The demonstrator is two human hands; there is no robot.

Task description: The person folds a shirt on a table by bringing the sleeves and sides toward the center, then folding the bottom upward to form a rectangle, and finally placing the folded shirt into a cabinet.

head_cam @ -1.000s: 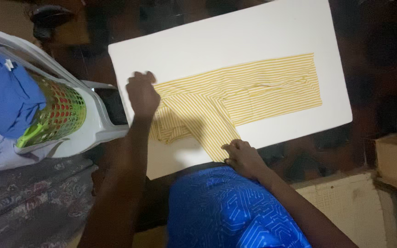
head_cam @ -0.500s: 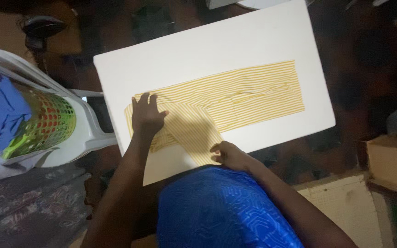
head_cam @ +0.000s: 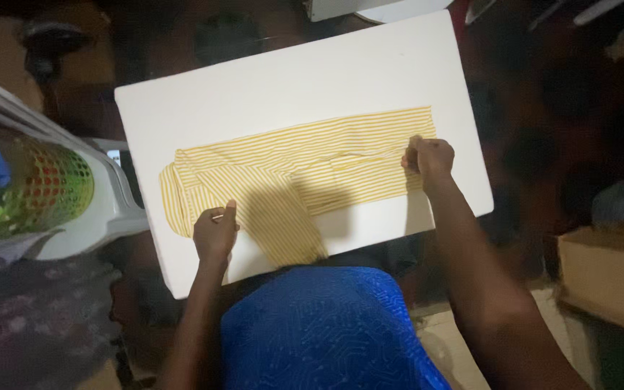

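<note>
2 hands (head_cam: 214, 232) (head_cam: 427, 155) on 1 striped shirt (head_cam: 305, 170), 1 white board (head_cam: 283, 79).

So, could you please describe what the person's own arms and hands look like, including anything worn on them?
Both forearms are bare, with no sleeves reaching them in view. The left hand and right hand are bare too: no gloves, and no watch or bracelet visible at either wrist. In the dim light, rings cannot be made out. The person wears a bright blue top with a fine lighter line pattern.

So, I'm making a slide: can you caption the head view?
Both hands on a yellow striped shirt spread on a white board: left hand near the collar end, right hand gripping the far end.
</note>
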